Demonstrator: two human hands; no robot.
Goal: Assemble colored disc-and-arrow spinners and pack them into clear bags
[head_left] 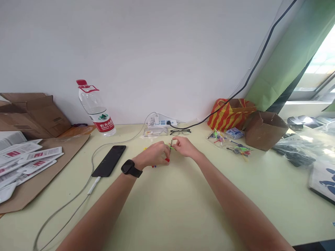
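A thin dark rod with bright green plastic parts [170, 145] stands nearly upright between my hands, above the middle of the table. My left hand [157, 153], with a black watch on its wrist, has its fingers closed on the rod's left side. A small red piece [167, 160] shows at its fingertips; I cannot tell whether it belongs to the rod. From the right, my right hand [185, 146] pinches the rod near its top. Small yellow, red and blue pieces [154, 166] lie behind and beneath my left hand, mostly hidden.
Behind my hands are eyeglasses [180, 132], a clear case [155, 132] and a power strip [164, 122]. To the left are a phone [110, 162] on a cable, a water bottle [98, 115] and a cardboard box [34, 115]. Bagged colourful plastic parts [239, 149] lie right.
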